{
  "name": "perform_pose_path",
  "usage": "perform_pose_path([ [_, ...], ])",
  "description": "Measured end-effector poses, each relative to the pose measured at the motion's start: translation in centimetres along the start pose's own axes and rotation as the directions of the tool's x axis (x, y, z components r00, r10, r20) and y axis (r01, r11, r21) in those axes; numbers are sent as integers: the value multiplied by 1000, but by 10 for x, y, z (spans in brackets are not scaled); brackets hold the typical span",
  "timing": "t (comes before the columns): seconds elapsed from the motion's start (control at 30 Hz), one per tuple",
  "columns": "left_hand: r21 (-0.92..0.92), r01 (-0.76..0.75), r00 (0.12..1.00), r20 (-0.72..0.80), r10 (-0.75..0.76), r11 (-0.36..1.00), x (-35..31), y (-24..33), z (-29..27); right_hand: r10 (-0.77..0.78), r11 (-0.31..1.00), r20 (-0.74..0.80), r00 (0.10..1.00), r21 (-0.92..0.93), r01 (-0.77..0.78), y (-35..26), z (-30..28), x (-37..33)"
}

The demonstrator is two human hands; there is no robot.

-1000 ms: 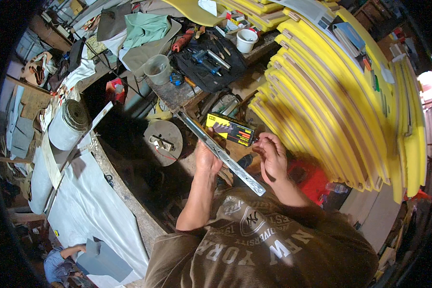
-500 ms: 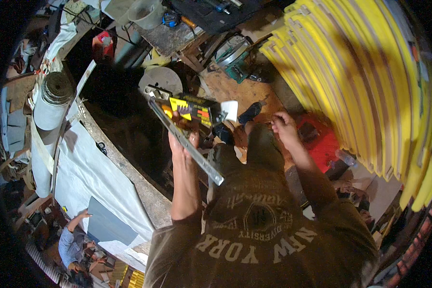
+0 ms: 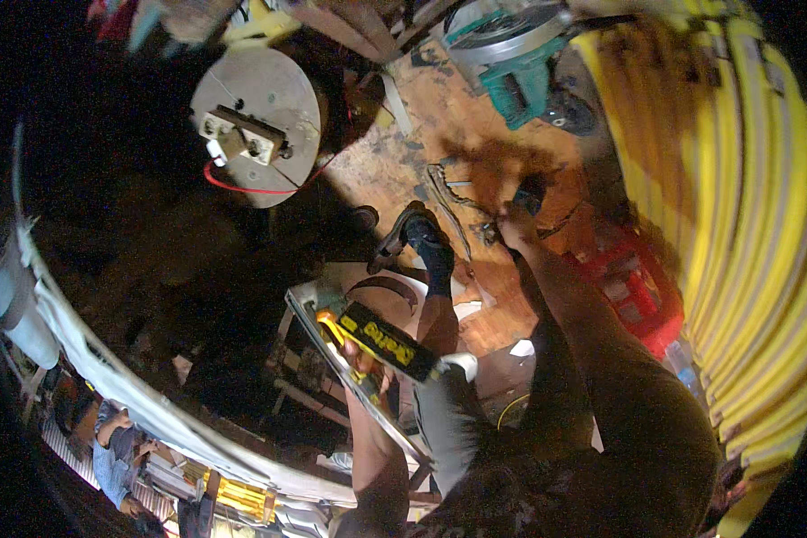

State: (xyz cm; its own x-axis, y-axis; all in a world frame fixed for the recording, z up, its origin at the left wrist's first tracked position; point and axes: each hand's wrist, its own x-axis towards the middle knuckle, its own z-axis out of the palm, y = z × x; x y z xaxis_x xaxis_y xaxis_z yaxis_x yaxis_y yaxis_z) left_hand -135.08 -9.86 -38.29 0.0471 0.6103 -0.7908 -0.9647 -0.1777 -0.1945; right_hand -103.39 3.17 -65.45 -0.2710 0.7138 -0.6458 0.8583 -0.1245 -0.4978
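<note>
My left hand (image 3: 361, 360) is closed around a long, thin silvery metal rail (image 3: 402, 434) and a black box with yellow print (image 3: 388, 342), held together above my leg. Something small and orange-yellow (image 3: 328, 324) shows beside the fingers; its kind is unclear. My right hand (image 3: 516, 228) reaches low over the brown floor board, close to a small dark item (image 3: 485, 233) and a dark, strap-like strip (image 3: 448, 202). Its fingers are blurred and partly hidden, so whether they grip anything does not show.
A round grey disc (image 3: 287, 81) carries a power socket (image 3: 242, 134) with a red wire. A green circular-blade power saw (image 3: 517, 85) lies beyond my right hand. Yellow-edged sheets (image 3: 735, 224) stand at right, by a red plastic object (image 3: 637, 296). Another person (image 3: 112, 457) is at lower left.
My view has tipped forward and down towards the floor. My right hand has moved from beside my knee down to the floor board. The left hand still holds the rail and box.
</note>
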Motion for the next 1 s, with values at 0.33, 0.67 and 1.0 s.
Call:
perform_pose_path([
  [0.33, 164, -126, 942, -290, 170, 978, 57, 1, -58, 147, 475, 304, 941, 813, -336, 33, 124, 137],
  [0.67, 324, -109, 939, -277, 204, 940, 55, -13, -29, 194, 262, 252, 948, 918, -298, 18, 72, 108],
  [1.0, 612, -68, 964, -164, 211, 788, -22, -77, 126, -4, -192, 38, 999, 981, -38, -173, -199, -132],
])
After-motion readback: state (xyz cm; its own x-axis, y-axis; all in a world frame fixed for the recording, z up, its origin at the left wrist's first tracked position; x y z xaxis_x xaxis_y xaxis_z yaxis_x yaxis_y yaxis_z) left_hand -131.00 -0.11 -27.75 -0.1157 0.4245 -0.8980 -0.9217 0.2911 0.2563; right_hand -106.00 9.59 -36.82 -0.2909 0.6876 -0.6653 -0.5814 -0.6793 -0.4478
